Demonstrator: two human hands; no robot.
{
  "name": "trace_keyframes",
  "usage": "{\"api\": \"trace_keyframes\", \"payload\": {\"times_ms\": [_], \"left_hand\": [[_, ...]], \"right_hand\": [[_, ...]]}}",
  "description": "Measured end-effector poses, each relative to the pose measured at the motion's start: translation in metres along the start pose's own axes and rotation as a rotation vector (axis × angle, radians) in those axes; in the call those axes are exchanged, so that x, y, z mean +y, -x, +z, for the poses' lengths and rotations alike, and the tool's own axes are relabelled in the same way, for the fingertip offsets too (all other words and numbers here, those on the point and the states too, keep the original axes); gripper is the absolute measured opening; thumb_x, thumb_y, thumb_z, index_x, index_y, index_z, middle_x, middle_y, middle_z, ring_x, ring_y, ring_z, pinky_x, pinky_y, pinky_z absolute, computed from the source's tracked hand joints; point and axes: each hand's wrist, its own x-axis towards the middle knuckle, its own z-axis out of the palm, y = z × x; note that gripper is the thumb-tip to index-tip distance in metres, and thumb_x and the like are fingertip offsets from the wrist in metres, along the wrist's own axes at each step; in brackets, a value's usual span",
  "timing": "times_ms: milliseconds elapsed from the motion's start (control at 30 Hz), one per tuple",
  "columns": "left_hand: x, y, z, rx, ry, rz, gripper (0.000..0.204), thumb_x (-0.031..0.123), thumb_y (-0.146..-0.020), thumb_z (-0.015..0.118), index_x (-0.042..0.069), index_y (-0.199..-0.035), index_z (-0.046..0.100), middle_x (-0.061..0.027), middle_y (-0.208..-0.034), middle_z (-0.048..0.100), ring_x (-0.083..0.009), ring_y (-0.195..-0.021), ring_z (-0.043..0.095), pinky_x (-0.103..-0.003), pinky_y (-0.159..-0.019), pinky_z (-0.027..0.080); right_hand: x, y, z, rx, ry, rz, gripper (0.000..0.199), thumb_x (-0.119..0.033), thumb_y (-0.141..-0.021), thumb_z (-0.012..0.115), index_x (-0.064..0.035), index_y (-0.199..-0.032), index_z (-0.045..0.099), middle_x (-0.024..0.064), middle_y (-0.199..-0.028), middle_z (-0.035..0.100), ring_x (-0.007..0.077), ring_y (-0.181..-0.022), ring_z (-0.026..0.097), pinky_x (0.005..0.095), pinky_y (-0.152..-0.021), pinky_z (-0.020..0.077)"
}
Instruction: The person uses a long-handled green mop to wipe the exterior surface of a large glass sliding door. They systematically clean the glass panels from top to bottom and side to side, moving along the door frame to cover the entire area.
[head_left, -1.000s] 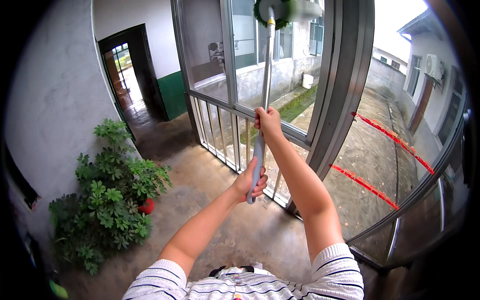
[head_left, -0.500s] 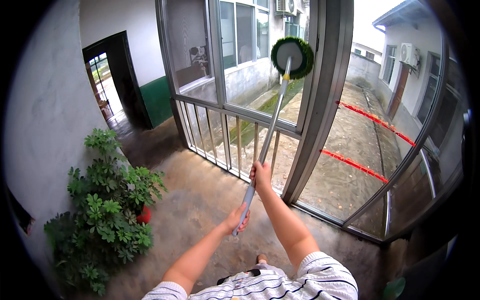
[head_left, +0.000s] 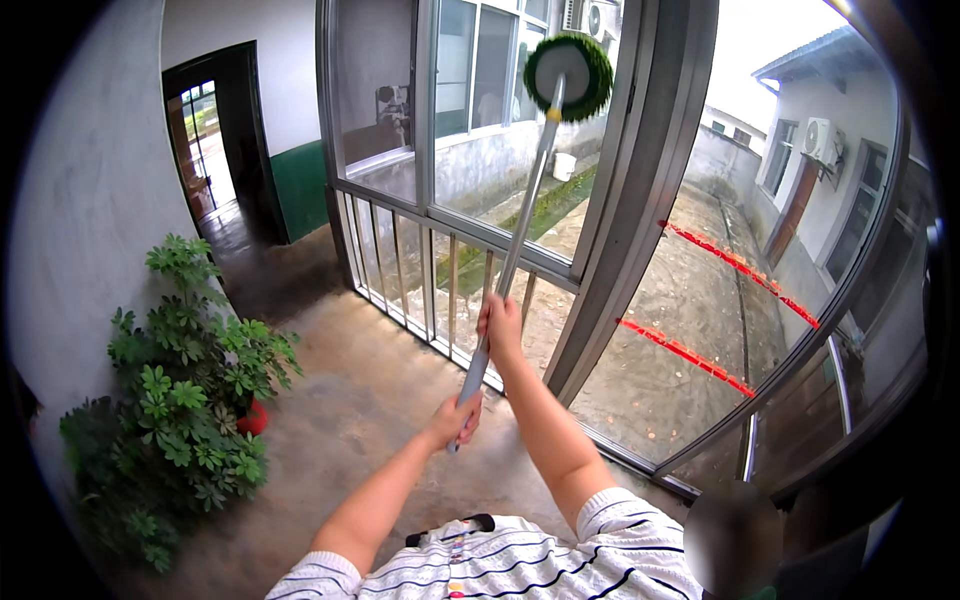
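A long-handled window mop [head_left: 517,235] slants up and away from me, with a silver pole, a grey grip and a yellow collar below its head. Its round head [head_left: 561,77] has a green shaggy fringe and a grey back, and appears against the upper part of the window pane [head_left: 500,180]. My left hand [head_left: 455,422] wraps round the grey grip near its lower end. Higher up, my right hand [head_left: 501,325] is closed round the handle. Whether the fringe presses on the glass I cannot tell.
A leafy green plant [head_left: 185,400] with a red ball-like thing [head_left: 253,418] stands at the left. Metal bars [head_left: 425,275] run below the window. Right of the grey frame post [head_left: 640,190], red strips [head_left: 690,357] cross the glass. A dark doorway [head_left: 240,150] lies at the far left.
The mop head has moved up and slightly left across the window. Both hands have shifted up and left with the handle, still gripping it. The whole view has shifted a little too.
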Motion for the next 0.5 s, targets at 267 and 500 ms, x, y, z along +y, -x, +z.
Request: {"api": "trace_keyframes", "payload": {"times_ms": [267,500], "left_hand": [[0.18,-0.102,0.094,-0.047,-0.023,0.239,0.046,0.052,-0.088,0.054,0.01,-0.073,0.041,0.0006,-0.051,0.039,-0.0101,-0.035,0.037,-0.026,-0.032,0.03],[0.265,-0.14,0.129,-0.027,-0.1,0.327,0.055,0.063,-0.087,0.043,0.01,-0.074,0.039,0.0003,-0.052,0.036,-0.0089,-0.035,0.034,-0.023,-0.031,0.027]], "right_hand": [[-0.199,-0.14,0.043,-0.279,-0.113,-0.115,0.019,-0.022,-0.087,0.055,-0.0049,-0.081,0.049,0.0044,-0.062,0.05,0.0127,-0.046,0.046,0.0258,-0.04,0.0382],[-0.279,-0.204,0.062,-0.369,-0.172,-0.168,0.022,-0.02,-0.087,0.057,-0.0003,-0.086,0.047,0.0088,-0.067,0.049,0.0165,-0.051,0.047,0.0274,-0.043,0.0395]]}}
